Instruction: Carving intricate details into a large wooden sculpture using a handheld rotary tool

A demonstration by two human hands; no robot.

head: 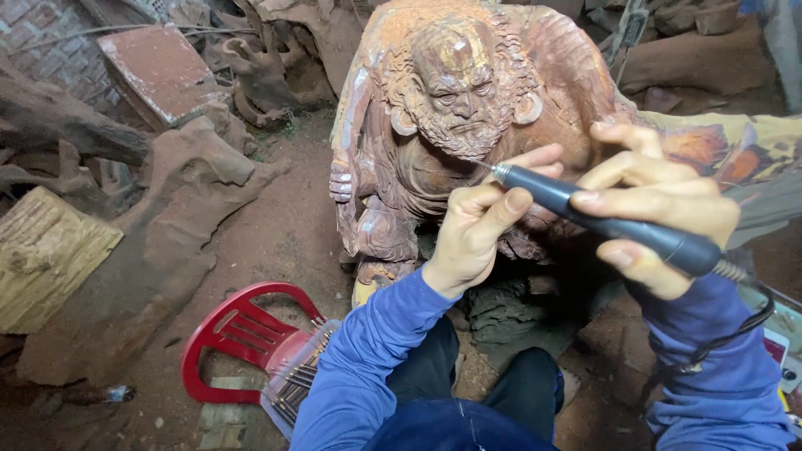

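A reddish-brown wooden carving (pixel 451 125) of a bearded, seated figure stands in front of me. My right hand (pixel 660 205) grips a dark pen-shaped rotary carving tool (pixel 601 219) whose thin bit touches the figure's chest below the beard. My left hand (pixel 476 230) braces against the front of the tool, thumb on its barrel, fingers near the carving. A cable (pixel 735 321) runs from the tool's rear past my right sleeve. Both arms wear blue sleeves.
A red plastic stool (pixel 230 334) lies on the dirt floor at lower left, with a clear box of several thin bits (pixel 296 380) beside it. Rough wood roots and logs (pixel 159 250) crowd the left; a flat slab (pixel 159 71) leans at the back.
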